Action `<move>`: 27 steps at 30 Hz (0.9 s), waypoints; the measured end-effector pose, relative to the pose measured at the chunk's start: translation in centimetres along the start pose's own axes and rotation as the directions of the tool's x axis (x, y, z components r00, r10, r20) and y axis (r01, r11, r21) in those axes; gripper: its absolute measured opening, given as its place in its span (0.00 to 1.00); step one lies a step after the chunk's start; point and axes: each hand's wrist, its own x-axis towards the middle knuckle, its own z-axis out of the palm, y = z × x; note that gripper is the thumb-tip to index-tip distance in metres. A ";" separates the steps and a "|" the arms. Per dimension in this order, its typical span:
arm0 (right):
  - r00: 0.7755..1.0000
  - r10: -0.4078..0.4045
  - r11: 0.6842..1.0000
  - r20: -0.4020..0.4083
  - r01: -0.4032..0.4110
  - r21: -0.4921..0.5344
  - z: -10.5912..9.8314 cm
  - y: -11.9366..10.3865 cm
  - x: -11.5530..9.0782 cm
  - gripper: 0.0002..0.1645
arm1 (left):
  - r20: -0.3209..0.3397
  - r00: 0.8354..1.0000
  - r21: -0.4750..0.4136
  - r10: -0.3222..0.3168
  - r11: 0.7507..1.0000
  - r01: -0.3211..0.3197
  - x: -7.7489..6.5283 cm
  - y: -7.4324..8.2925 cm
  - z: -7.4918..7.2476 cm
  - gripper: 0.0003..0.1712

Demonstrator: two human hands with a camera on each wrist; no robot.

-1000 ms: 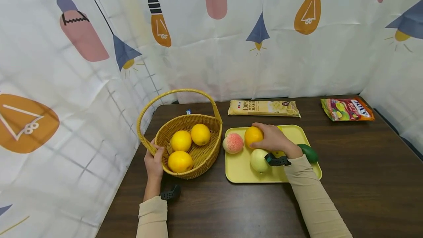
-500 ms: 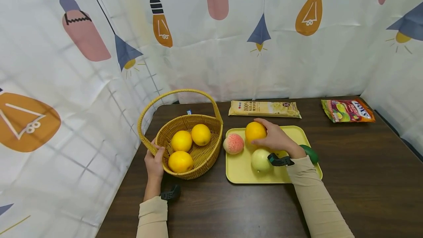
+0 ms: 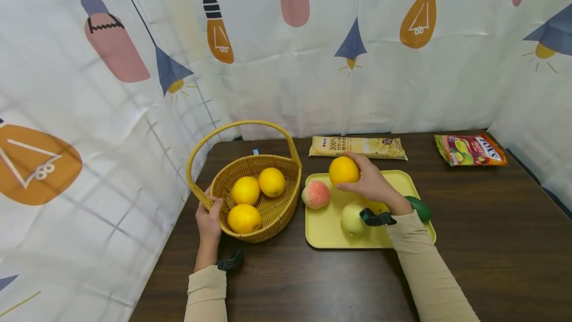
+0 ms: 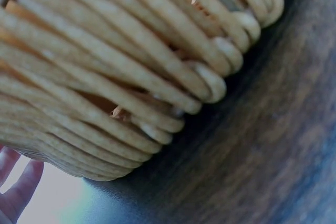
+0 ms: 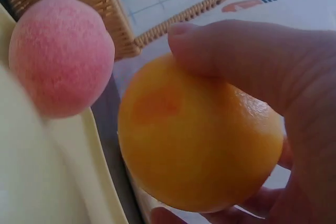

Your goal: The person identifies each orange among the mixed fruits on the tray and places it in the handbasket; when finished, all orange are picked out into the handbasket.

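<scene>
My right hand [image 3: 375, 183] holds an orange [image 3: 343, 172] above the far-left part of a yellow tray [image 3: 323, 237]. In the right wrist view, thumb and fingers curl round the orange [image 5: 194, 140]. On the tray, a pink peach [image 3: 316, 195] lies at the left edge and a pale green round fruit [image 3: 352, 218] sits nearer the front. My left hand [image 3: 208, 222] grips the left rim of a wicker basket [image 3: 286, 212] near its handle base. Three oranges [image 3: 245, 191] lie inside the basket. The left wrist view shows mostly the basket's woven side [image 4: 105, 77].
A dark green fruit or vegetable [image 3: 419, 207] lies at the tray's right edge, partly behind my right arm. Beneath the wrist, something yellow [image 3: 377, 207] barely shows. Farther back are a long noodle packet [image 3: 357, 147] and a colourful candy bag [image 3: 470, 149]. The basket's handle [image 3: 243, 123] arches high.
My right hand has lifted the orange up off the tray. The left hand and the basket stay where they were.
</scene>
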 end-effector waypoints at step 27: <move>0.988 -0.145 0.942 -0.051 0.153 0.299 7.9 -6.3 1.0 0.51 | 0.015 1.000 0.004 -0.010 1.000 0.010 -0.1 0.0 -0.1 0.07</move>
